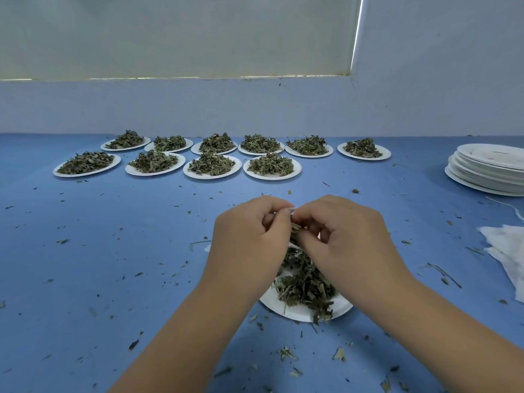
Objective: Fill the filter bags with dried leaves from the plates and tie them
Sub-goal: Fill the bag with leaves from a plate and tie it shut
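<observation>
The bag [292, 210] is caught between the two hands. Only a white sliver of it shows at the fingertips, with a clump of leaves [295, 233] bunched just below. The left hand [246, 236] and right hand [346, 234] meet fingertip to fingertip, fingers curled, each pinching the bag's top edge. How much of the bag lies hidden inside the fingers cannot be told.

Directly under both hands a plate [286, 309] sits on the blue worktop [113, 251], holding a loose heap [306, 282] of the same leaves.

Beyond the hands, well apart from them, ten full plates [212, 177] stand in two rows. Far out past the right hand is a stack [487, 171] of bare plates. Nearer, off that hand's right side, a white pile [507, 251] of thin fabric pieces runs out of the frame. Crumbs [286, 353] of leaf lie scattered on the worktop all around both forearms.
</observation>
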`<state>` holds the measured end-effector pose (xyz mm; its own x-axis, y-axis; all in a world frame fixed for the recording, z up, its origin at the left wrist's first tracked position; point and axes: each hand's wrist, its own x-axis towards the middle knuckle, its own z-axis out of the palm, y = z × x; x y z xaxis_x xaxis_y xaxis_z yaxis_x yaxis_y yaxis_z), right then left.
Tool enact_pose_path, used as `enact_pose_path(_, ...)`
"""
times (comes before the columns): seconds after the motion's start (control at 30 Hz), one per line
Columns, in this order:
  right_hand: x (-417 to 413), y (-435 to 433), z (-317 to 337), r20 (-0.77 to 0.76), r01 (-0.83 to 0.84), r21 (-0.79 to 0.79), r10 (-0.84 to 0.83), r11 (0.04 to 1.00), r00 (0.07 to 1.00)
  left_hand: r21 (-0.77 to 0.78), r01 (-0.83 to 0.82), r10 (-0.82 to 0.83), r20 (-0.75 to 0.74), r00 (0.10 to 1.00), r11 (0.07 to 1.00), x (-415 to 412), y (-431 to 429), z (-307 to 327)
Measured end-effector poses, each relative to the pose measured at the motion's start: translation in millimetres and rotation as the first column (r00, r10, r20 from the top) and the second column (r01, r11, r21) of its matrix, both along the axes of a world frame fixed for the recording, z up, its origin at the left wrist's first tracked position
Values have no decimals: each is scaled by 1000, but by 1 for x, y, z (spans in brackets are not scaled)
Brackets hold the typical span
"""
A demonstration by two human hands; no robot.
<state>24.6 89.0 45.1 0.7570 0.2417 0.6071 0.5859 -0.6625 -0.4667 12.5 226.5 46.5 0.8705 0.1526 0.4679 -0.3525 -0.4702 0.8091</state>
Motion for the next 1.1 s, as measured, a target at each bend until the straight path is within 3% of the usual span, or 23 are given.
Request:
enact_pose_path(0.23,-5,-7,4,-19,-74,33,75,997,997,-38,-59,58,-9,998,998,4,7,0)
enact_pose_path(0.43,-8,-2,5,80,-81,25,78,996,994,-8,-32,32,-12,999,999,2,3,0)
enact_pose_path(0.63,-1,-3,0,84,-34,-64,39,997,996,-19,12,-13,-12,1000,1000,0,0,0)
enact_pose_path(0.8,-4,-9,-1,234,-86,-115,111,990,966,-92,-26,26,-4,1000,995,2,6,2)
enact_pose_path(0.9,-4,-13,-6,269,-97,-242,163,965,949,-142,-31,32,0,999,989,2,10,5)
enact_pose_path(1.1,-2,-1,-14,140,-106,-386,172,916,975,-158,70,-78,-44,996,985,1,6,4)
